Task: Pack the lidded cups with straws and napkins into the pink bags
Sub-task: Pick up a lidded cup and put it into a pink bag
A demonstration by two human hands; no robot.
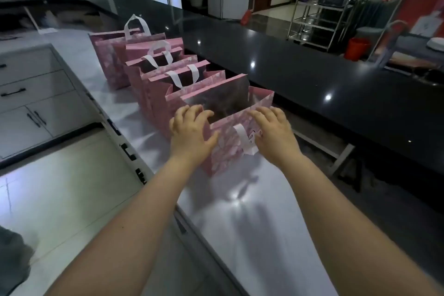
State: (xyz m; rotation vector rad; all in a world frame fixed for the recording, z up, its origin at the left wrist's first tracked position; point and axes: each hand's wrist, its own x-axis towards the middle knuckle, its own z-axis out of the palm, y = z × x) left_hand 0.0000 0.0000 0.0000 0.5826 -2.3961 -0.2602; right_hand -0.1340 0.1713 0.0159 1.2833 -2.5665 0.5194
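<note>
Several pink paper bags with white ribbon handles stand in a row (153, 72) along a white counter, mouths open. The nearest pink bag (225, 149) stands between my hands. My left hand (192, 132) grips its left top corner, fingers over the rim and thumb on the front. My right hand (274, 132) rests on the front rim at the right, fingers curled over the edge. The bag's inside looks dark and its contents are hidden. No cups, straws or napkins show.
The white counter (240, 211) runs from near me to the far left. A glossy black raised counter (312, 74) borders it on the right. Grey drawers (31, 94) stand at the left, and a metal rack (319, 19) with a red bucket (356, 48) stands beyond.
</note>
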